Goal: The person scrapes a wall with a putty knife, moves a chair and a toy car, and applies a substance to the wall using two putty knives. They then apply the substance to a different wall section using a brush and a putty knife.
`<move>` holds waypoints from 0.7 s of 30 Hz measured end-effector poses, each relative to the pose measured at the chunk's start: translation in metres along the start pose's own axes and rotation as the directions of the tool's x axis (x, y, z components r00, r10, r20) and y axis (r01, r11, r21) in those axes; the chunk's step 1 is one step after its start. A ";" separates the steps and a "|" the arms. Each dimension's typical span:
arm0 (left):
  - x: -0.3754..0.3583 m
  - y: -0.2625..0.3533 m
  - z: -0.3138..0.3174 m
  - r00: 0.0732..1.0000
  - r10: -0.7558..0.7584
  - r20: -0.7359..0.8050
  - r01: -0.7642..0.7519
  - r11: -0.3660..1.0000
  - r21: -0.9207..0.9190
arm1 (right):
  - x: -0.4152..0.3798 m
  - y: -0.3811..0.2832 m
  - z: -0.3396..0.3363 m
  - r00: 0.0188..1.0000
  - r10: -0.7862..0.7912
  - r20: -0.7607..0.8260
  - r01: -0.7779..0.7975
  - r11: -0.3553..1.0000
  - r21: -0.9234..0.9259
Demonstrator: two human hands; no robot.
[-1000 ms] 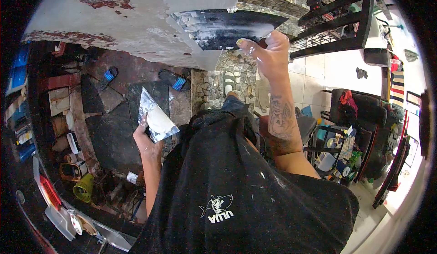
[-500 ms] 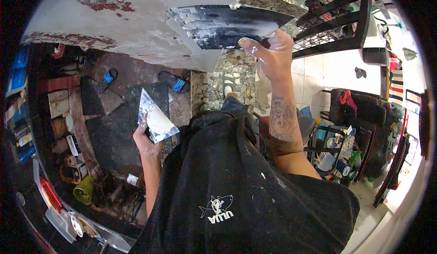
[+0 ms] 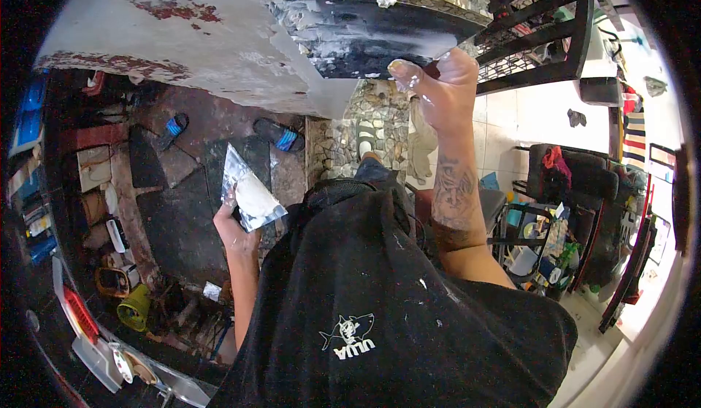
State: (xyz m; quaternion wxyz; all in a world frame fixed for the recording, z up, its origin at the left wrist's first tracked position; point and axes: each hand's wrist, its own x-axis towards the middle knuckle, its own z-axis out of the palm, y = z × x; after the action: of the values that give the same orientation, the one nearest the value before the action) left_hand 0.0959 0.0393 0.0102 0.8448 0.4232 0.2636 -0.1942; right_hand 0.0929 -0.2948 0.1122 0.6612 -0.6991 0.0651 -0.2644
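Observation:
My right hand [image 3: 444,90], its thumb smeared with white putty, grips the lower right part of a wide black putty spreader [image 3: 365,51]. White streaks cover much of the spreader's face, and its left end overlaps the corner of the pale wall [image 3: 241,35]. Down at the left, my left hand [image 3: 237,231] is closed on the lower edge of a silvery triangular plate [image 3: 231,167], thumb on top and the other fingers hidden beneath. A mound of white putty [image 3: 254,195] lies on that plate.
Red patches show on the wall. A black slatted railing [image 3: 544,39] stands at upper right, near my right hand. Below lie a dark mat [image 3: 182,222] and blue-strapped slippers [image 3: 281,135]. At right are a dark chair [image 3: 577,170] and a cluttered rack [image 3: 537,243].
My right hand and the black spreader have shifted slightly right, with the spreader's upper edge a little higher. My left hand and the plate have barely moved.

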 end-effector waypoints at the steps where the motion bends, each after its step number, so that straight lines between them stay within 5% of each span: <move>1: 0.000 0.000 0.001 1.000 -0.005 0.000 0.005 1.000 -0.013 | 0.000 -0.001 0.000 1.000 -0.010 0.003 0.010 1.000 -0.008; 10: -0.002 0.000 0.002 1.000 0.016 0.012 -0.015 1.000 -0.011 | 0.001 -0.008 0.001 0.998 -0.058 -0.008 0.058 0.997 0.048; 14: -0.009 0.002 0.009 1.000 0.026 -0.003 -0.026 0.998 0.050 | -0.010 -0.021 -0.007 0.991 -0.093 0.092 0.113 0.964 -0.240; 16: -0.010 0.002 0.016 1.000 -0.019 0.018 0.020 0.996 -0.090 | -0.024 -0.022 -0.015 0.979 -0.113 0.171 0.182 0.864 -0.469; 17: -0.010 0.003 0.017 1.000 -0.012 -0.010 0.011 0.998 -0.061 | -0.023 -0.017 -0.010 0.946 -0.264 0.190 0.311 0.905 -0.290; 21: -0.006 0.002 0.006 0.998 0.056 0.022 -0.058 0.995 0.085 | -0.064 0.011 -0.001 0.965 -0.058 0.256 0.096 0.986 -0.138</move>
State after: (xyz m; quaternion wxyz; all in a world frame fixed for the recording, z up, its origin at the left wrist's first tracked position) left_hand 0.0938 0.0360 0.0180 0.8336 0.4645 0.2346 -0.1852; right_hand 0.0406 -0.2685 0.0839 0.5991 -0.7764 -0.0270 -0.1936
